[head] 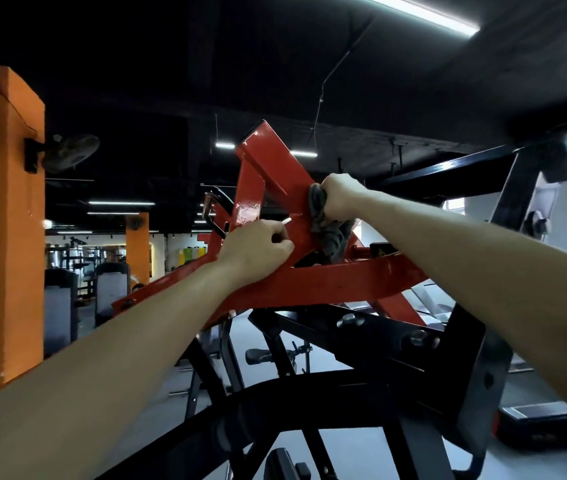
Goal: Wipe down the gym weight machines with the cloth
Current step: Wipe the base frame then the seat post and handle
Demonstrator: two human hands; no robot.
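Squeezing the grey cloth [323, 221] in the right hand [339, 199] and pressing it on the red machine frame [327, 282], with the left hand [258, 252] just below and to its left, fingers curled tight on the same frame's edge, right under a little silver pin [286, 221].

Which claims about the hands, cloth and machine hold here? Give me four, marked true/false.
1. The right hand grips the grey cloth against the red frame. True.
2. The left hand holds a second cloth. False: it holds no cloth, and its curled fingers are on the red frame.
3. The cloth lies spread flat on the floor. False: it is bunched in the right hand, up at the frame.
4. An orange pillar stands at the left. True.
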